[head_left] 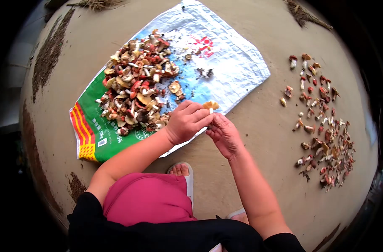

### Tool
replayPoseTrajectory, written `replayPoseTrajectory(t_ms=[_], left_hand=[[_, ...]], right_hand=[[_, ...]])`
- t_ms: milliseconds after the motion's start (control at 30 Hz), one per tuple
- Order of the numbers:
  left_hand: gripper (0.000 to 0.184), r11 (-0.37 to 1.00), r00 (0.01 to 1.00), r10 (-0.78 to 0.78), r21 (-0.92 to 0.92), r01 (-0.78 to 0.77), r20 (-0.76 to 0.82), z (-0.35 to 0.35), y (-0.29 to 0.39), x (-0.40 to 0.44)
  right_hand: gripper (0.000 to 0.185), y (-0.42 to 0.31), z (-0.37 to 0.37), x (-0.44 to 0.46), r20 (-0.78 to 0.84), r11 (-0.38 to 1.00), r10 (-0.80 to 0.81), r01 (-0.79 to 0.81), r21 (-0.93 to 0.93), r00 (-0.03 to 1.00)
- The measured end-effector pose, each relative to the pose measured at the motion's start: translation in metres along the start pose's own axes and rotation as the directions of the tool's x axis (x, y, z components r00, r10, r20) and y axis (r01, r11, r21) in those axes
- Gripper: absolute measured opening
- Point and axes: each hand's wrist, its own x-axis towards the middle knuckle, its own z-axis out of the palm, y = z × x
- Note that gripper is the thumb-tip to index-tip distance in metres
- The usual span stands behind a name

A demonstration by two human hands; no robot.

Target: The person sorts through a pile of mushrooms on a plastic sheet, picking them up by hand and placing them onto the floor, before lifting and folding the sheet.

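Note:
A mushroom (211, 105) with a yellowish-orange cap and white stem stands upright between my two hands, at the near edge of a flattened sack. My left hand (188, 121) is closed, its fingertips against the stem from the left. From the right, my right hand (225, 135) pinches the lower stem between thumb and fingers. The stem's lower end is hidden by the fingers. Just beyond my left hand lies a big heap of mushrooms (137, 80), with red, yellow and brown caps and pale stems.
The printed sack (237, 63), silver, blue and green, lies on the tan floor (258, 138) under the heap, with dark dirt crumbs (205, 73) on it. On the floor to the right is a scattered group of mushrooms (330, 147). My sandalled foot (181, 170) is below my hands.

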Motion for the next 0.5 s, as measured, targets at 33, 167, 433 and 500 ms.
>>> replayPoseTrajectory(t_ms=[33, 167, 433, 500], left_hand=[[0.03, 0.999, 1.0, 0.006, -0.035, -0.006, 0.002, 0.002, 0.002, 0.003], [0.044, 0.99, 0.986, 0.083, -0.12, -0.067, 0.142, 0.01, 0.007, 0.002], [0.029, 0.91, 0.902, -0.415, 0.054, 0.411, 0.119, 0.007, -0.045, -0.037], [0.029, 0.831, 0.826, -0.556, 0.048, 0.554, 0.094, 0.007, -0.062, -0.044]], right_hand=[[0.026, -0.001, -0.005, -0.001, -0.024, 1.0, -0.026, 0.026, 0.016, 0.999], [0.021, -0.015, -0.042, -0.005, -0.126, 0.993, -0.085, 0.094, 0.068, 0.988], [0.022, -0.135, -0.239, 0.007, -0.626, 0.702, -0.69, 0.125, -0.701, 0.364], [0.02, -0.156, -0.278, 0.01, -0.575, 0.611, -0.75, 0.009, -0.792, 0.329]])
